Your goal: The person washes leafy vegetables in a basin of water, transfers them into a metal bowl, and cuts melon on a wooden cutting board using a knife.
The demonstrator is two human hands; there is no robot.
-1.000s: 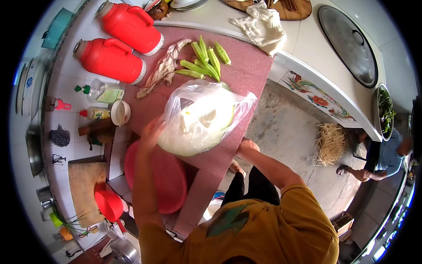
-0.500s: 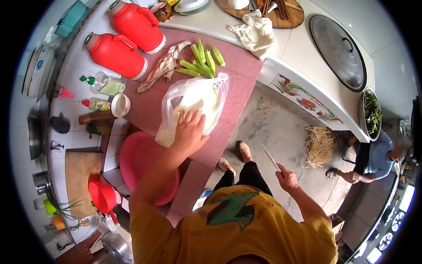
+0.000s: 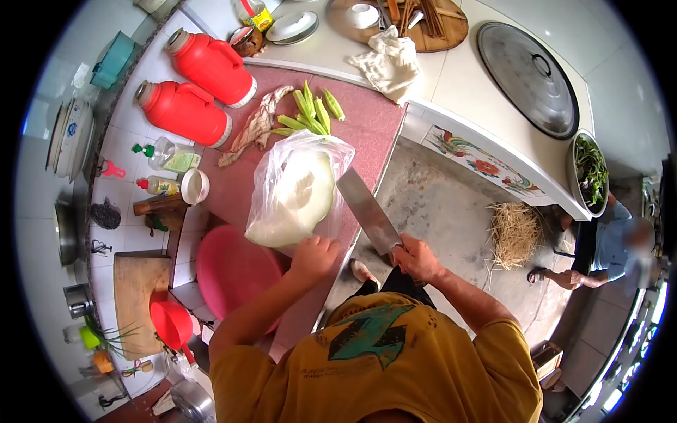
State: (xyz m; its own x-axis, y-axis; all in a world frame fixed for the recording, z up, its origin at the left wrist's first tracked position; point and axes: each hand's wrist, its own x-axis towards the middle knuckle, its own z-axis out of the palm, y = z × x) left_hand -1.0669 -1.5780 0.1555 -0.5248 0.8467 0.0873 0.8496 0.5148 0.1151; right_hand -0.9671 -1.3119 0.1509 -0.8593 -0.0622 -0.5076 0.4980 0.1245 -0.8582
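Pinkish-red stone-like table (image 3: pixel 368 127) used as support. Right hand (image 3: pixel 417 259): fingers clamped round handle of broad steel cleaver (image 3: pixel 367 210), blade pointed away from torso, likely for safety. Left hand (image 3: pixel 315 258): fingers curled near melon; whether bag is pinched cannot be told. Large pale-green cut melon (image 3: pixel 321 185) set on table, partly wrapped in clear plastic bag (image 3: pixel 264 180), perhaps against mess. Slender green okra pods (image 3: pixel 321 115) laid beyond, seemingly clear of blade.

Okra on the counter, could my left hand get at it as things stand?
Probably, though not straight: the bagged melon lies between the left hand and the okra. Going around the melon, on the side away from the cleaver, looks freer.
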